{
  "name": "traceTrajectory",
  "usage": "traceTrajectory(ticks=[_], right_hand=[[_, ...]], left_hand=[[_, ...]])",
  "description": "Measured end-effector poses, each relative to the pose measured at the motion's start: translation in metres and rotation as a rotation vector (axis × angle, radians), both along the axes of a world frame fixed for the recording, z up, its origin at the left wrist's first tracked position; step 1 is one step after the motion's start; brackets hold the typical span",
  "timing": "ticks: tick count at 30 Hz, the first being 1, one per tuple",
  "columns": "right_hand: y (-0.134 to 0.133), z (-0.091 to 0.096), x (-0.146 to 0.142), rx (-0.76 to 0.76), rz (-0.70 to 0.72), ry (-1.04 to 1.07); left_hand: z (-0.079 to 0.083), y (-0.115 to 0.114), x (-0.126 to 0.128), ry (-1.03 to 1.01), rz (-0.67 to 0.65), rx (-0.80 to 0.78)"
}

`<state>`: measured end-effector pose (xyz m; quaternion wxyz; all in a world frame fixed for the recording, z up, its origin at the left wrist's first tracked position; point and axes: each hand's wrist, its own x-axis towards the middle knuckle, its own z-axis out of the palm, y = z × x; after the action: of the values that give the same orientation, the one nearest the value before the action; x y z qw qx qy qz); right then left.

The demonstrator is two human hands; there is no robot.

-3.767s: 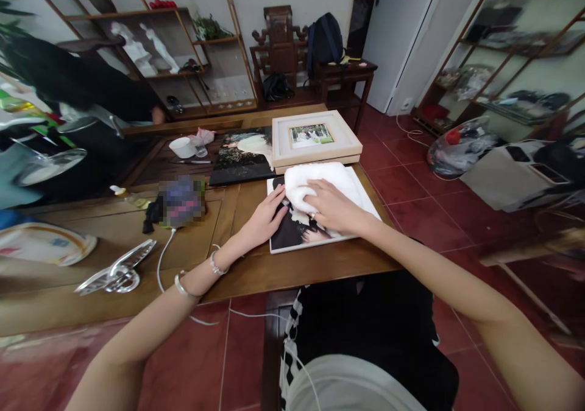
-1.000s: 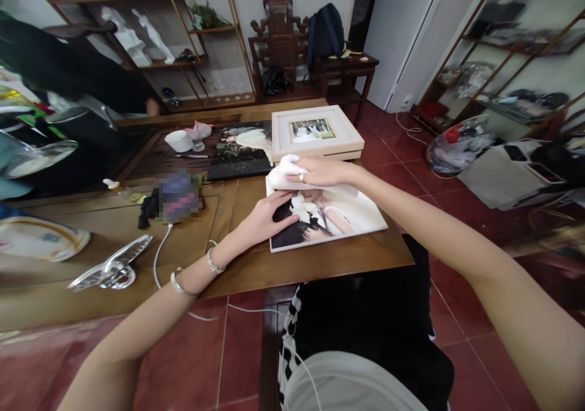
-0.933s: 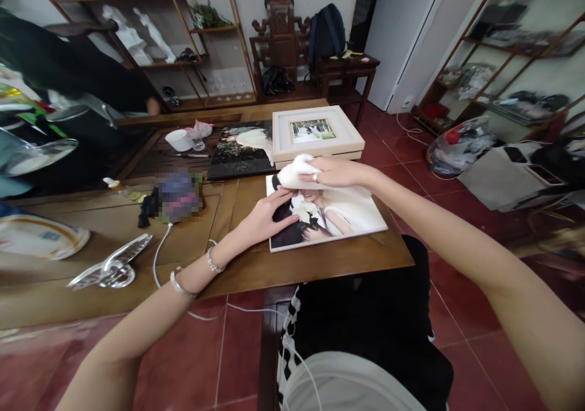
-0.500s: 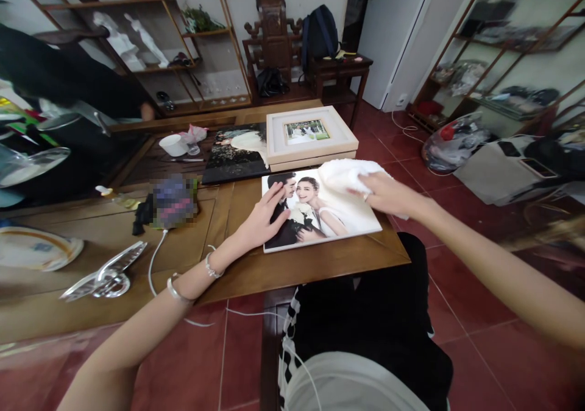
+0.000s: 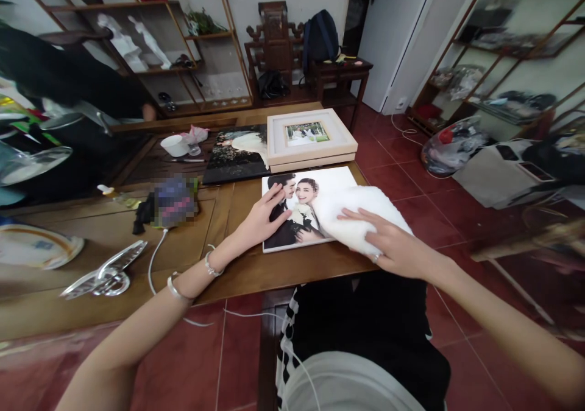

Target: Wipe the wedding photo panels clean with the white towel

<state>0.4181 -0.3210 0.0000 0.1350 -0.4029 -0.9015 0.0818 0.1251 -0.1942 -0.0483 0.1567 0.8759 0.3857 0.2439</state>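
Observation:
A white-edged photo panel [image 5: 301, 216] with a picture of a couple lies flat near the table's front right corner. My left hand [image 5: 260, 219] rests on its left side, fingers stretched out and holding nothing. Under my right hand [image 5: 395, 246] is a thick white towel [image 5: 336, 216], gripped with the fingers curled over it. The towel covers the panel's lower right part and hangs past its edge. Just behind the panel are a pale wooden picture frame [image 5: 276, 140] with a small photo and a dark photo panel [image 5: 223, 161].
On the wooden table [image 5: 219, 216] stand a white cup [image 5: 174, 145], a blurred-out item on a white cable [image 5: 176, 201], a shiny silver winged object [image 5: 107, 277] and a plate [image 5: 39, 246]. A person in dark clothing [image 5: 77, 76] is across at left. A white bucket [image 5: 347, 383] is below me.
My right hand has drawn the towel from the panel's upper right toward me, down to its lower right corner. The left hand stays in place.

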Motion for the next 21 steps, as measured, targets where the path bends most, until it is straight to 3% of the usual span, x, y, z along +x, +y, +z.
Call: traceTrajectory(ticks=[7,11,16,21], right_hand=[[0.081,-0.007,0.001,0.008,-0.061,-0.023],[0.102,-0.011,-0.002,0.048,-0.129,-0.049],[0.080,-0.013,-0.005,0.051,-0.106,-0.041],[0.014,-0.006,-0.007,-0.021,-0.035,-0.045]], left_hand=[[0.004,0.000,-0.002,0.001,-0.014,-0.007],[0.003,0.001,-0.003,0.006,-0.016,-0.009],[0.002,0.001,-0.003,0.007,-0.020,0.006],[0.003,-0.002,-0.001,0.007,-0.020,0.002]])
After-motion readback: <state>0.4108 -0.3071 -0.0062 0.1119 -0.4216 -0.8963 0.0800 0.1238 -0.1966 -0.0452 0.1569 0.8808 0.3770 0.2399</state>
